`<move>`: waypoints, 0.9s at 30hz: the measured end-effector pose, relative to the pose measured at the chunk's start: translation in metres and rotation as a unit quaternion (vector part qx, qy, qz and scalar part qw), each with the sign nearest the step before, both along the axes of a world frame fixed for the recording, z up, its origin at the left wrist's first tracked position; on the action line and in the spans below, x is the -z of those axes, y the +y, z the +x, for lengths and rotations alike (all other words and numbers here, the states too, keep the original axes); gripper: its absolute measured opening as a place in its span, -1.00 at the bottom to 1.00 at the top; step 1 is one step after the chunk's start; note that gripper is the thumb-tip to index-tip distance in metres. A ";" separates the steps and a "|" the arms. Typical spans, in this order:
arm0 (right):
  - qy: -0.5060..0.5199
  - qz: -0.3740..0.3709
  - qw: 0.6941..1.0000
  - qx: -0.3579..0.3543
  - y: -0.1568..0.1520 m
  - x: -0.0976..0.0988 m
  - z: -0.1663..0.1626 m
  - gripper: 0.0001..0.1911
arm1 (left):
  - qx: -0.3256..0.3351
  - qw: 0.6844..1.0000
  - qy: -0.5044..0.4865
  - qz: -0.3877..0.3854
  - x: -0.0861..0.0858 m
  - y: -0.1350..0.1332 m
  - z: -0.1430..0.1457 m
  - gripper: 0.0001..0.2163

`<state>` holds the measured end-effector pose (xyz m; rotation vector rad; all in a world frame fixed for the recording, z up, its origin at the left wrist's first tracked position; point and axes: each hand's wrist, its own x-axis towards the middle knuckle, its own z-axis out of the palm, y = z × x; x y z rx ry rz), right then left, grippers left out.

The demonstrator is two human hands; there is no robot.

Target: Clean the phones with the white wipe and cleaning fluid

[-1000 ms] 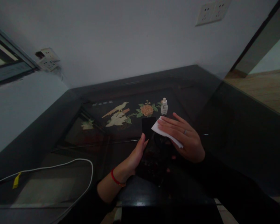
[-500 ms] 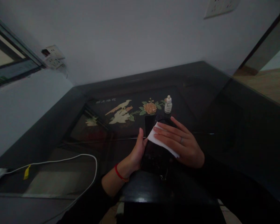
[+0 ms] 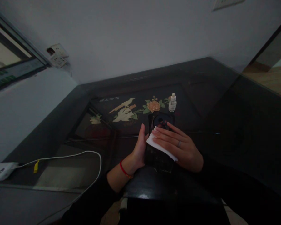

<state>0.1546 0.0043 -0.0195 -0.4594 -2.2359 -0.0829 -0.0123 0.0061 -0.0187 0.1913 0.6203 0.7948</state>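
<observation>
A black phone (image 3: 161, 121) lies back side up on the dark table, its round camera ring showing at the far end. My left hand (image 3: 138, 150) grips the phone's left edge, thumb up along the side. My right hand (image 3: 178, 147) lies flat, fingers stretched out, pressing a folded white cloth (image 3: 159, 146) onto the middle of the phone. A ring sits on one finger of that hand. A small clear bottle with a white cap (image 3: 172, 103) stands upright just beyond the phone.
The dark glass-topped table (image 3: 224, 131) bears an inlaid picture of birds and a flower (image 3: 135, 109). A white cable (image 3: 84, 156) loops at the left to a white device (image 3: 1, 171). Wall sockets (image 3: 57, 55) sit at the back left corner.
My right hand has slid the white cloth toward me along the phone, uncovering its camera ring. The left hand shifted its grip along the edge. The view has moved slightly.
</observation>
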 end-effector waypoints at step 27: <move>-0.004 0.006 0.999 0.048 0.010 -0.008 0.013 -0.65 | -0.058 0.997 -0.003 0.049 -0.012 0.008 -0.003 -0.29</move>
